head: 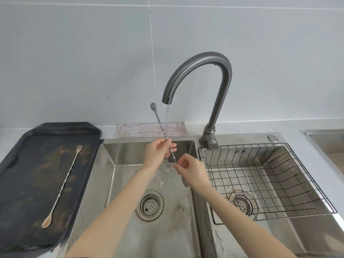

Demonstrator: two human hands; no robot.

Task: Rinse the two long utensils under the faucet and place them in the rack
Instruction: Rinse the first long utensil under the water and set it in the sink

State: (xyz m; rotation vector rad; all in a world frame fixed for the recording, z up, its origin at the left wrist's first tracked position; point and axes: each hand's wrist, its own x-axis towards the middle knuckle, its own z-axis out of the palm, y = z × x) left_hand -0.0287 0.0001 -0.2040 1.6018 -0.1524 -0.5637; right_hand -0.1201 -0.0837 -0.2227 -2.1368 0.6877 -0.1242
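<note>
- Your left hand (156,151) pinches the silver twisted spoon (163,135) mid-shaft; your right hand (189,169) is closed on its lower end, over the left sink (130,183).
- Work your fingers along the twisted shaft so the faucet (197,71) stream reaches the tilted-up bowl too.
- The second utensil, a gold fork-spoon (63,185), lies on the black tray (22,146) on the bench; the rack (270,179) sits in the right basin.
- I see no readable brand or writing.

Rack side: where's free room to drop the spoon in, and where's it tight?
The wire rack in the right basin is empty, so its whole floor is free. The path is tightest at the rack's left rim, beside the right hand and below the faucet base. The black tray has bare room either side of the fork-ended stirrer.
</note>
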